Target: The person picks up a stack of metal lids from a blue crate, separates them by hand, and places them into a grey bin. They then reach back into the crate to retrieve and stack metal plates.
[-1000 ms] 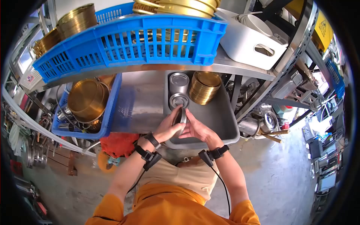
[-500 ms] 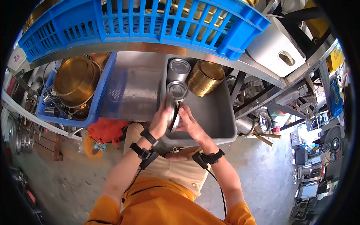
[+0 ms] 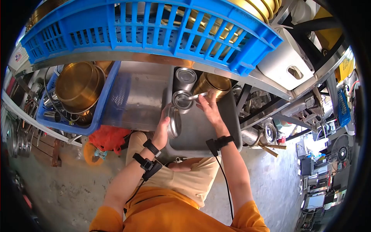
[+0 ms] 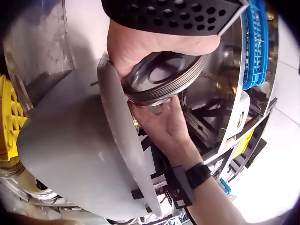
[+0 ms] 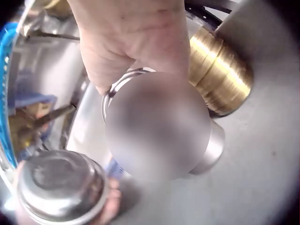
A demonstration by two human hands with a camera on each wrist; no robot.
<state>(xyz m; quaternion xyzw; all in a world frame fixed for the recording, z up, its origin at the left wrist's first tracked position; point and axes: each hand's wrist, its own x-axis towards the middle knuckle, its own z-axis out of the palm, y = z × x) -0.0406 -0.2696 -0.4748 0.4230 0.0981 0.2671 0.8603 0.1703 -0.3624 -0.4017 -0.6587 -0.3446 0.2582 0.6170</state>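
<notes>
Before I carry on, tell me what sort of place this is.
Probably a metalware workshop or storeroom. A blue crate of gold-coloured metalware sits on a metal shelf, and a grey tub holds silver-coloured pieces and a gold-coloured stack.

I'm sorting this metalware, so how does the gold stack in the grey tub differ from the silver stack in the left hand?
The gold stack is yellowish, the silver stack grey. The gold stack is taller, with more layers than the silver stack. The gold stack stands in the grey tub; the silver stack is tilted in the left hand's grip. Both are round, shiny and layered.
</notes>
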